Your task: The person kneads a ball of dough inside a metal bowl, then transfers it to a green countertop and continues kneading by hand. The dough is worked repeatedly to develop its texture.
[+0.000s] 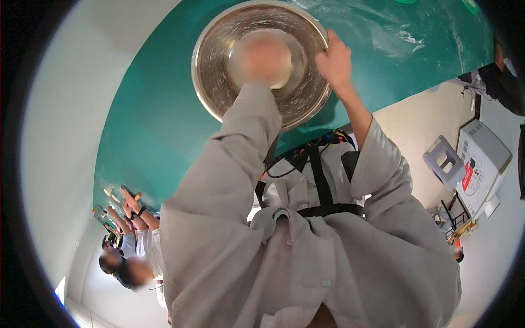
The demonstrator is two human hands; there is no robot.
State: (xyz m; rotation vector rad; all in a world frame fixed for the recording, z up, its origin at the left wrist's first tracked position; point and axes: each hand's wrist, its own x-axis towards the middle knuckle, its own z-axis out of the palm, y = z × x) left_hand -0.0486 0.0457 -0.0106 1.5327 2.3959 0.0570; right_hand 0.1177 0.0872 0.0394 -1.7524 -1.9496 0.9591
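Observation:
A wide stainless-steel bowl (213,74) sits on a green tabletop before me, its inner wall smeared with whitish residue. Down inside it is my left hand (262,57), over a pale round mass that looks like dough (283,78). A blur covers this hand, so its fingers cannot be made out, and it hides most of the mass. At the bowl's right side, my right hand (337,61) grips the rim, with the thumb toward the inside.
White powder (406,39) streaks the green table (164,102) right of the bowl. At lower left, other people's hands (131,201) work at the same table. A grey plastic stool (443,162) and a large white box (482,164) stand at right. A wall (61,102) borders the table's left side.

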